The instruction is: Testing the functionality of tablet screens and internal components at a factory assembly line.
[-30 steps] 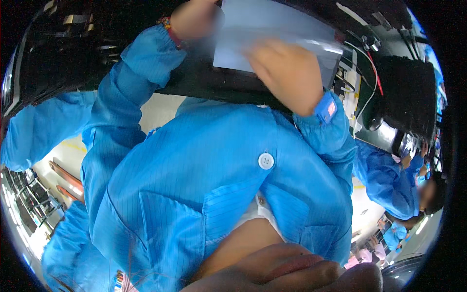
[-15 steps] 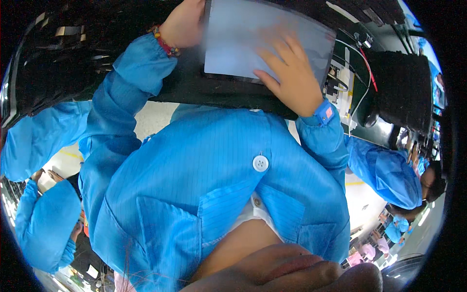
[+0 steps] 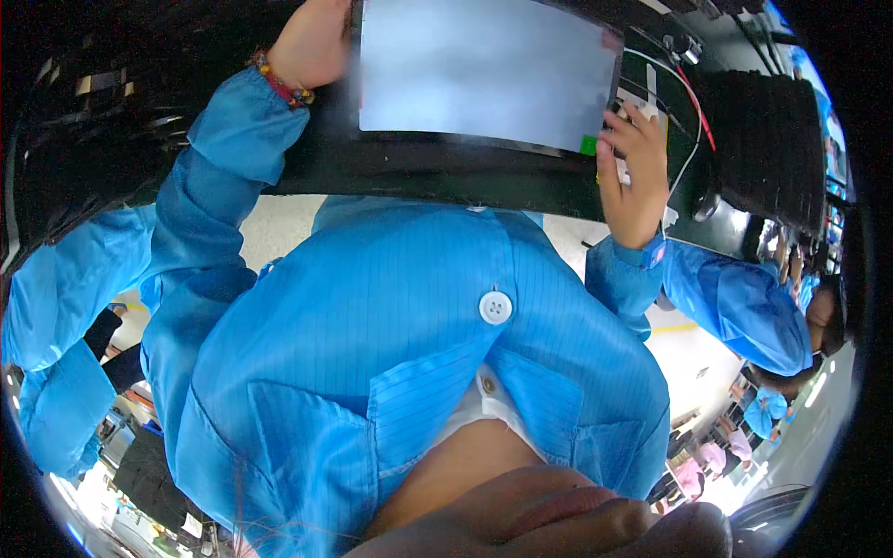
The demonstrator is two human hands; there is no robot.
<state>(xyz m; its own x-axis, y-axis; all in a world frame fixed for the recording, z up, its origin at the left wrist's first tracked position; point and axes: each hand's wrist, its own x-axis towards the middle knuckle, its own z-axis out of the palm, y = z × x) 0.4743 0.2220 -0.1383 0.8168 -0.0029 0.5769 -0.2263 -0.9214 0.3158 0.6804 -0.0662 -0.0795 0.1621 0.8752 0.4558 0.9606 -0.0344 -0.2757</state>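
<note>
A flat rectangular panel (image 3: 484,74) with a pale grey, cloudy face and dark borders lies in front of me at the top of the head view. A small green tab (image 3: 589,145) shows at its near right corner. My left hand (image 3: 312,46) is closed at the panel's left edge, a beaded bracelet on its wrist; its fingertips are partly hidden. At the right edge, beside the green tab, is my right hand (image 3: 637,172), its fingers stretched and slightly apart, the tips at the panel's border. A blue band circles the right wrist.
The panel is over a dark worktop (image 3: 419,172). White and red cables (image 3: 693,102) and a white fixture run along its right, near a black ribbed block (image 3: 767,149). Co-workers in blue sit close on the left (image 3: 70,288) and right (image 3: 735,302).
My right hand has moved from over the panel's face to its right edge. The panel and my left hand have shifted left together. The green tab now shows.
</note>
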